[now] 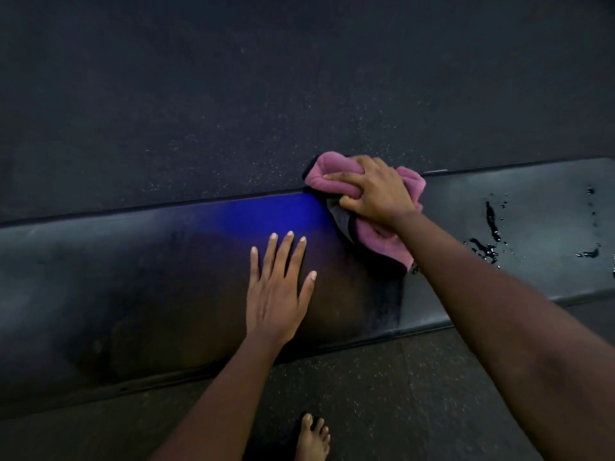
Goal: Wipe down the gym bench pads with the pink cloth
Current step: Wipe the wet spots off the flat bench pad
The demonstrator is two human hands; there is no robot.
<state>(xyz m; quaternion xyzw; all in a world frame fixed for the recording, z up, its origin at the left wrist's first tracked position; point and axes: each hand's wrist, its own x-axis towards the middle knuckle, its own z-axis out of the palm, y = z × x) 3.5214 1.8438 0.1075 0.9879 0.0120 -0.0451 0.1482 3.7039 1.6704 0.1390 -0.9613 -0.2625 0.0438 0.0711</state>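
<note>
From the head view, a long black gym bench pad (133, 287) runs across the frame from the left edge to the right edge, tilted a little upward toward the right. It stands over a dark speckled floor (233, 94).

The pink cloth (379, 242) lies bunched on the pad, right of its middle. Its upper folds reach the pad's far edge and slightly overlap it, and its lower end trails toward the near edge. A dark underside shows on its left flank.

The right hand (376, 191) sits on top of the cloth with its fingers curled into the folds, gripping it and pressing it against the pad.

The left hand (276, 294) lies flat on the pad just left of the cloth and apart from it, midway between the near and far edges. Its fingers are straight and spread, and it holds nothing.

A blue glow (266, 214) colours the pad beyond the left fingertips, along the far edge. Toward the pad's right end, well clear of the cloth, glossy wet streaks and droplets (491, 224) sit on the surface.

A bare foot (312, 437) stands on the floor at the near side.
</note>
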